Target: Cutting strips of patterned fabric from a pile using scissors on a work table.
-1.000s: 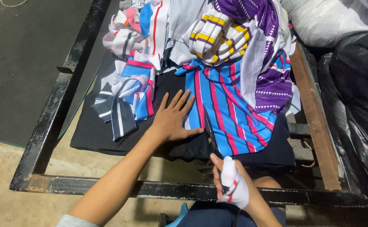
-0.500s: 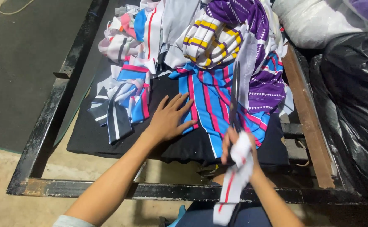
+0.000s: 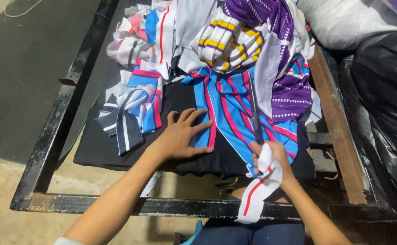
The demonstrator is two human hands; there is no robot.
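Head view: a blue striped cloth is spread on a black pad inside a metal frame, near the frame's front edge. The left hand is laid flat, fingers spread, on the cloth's left edge, gripping nothing. The right hand is closed around scissors, whose blades run up over the cloth, and a white strip with a red stripe is draped over that hand toward the front rail. Whether the blades are parted cannot be told. The left fingertips are near the cutting line, so they could be nicked if the cloth slides. The hanging strip could be caught in the blades. The heap of scraps toward the back edge could slump onto the cloth and hide the line.
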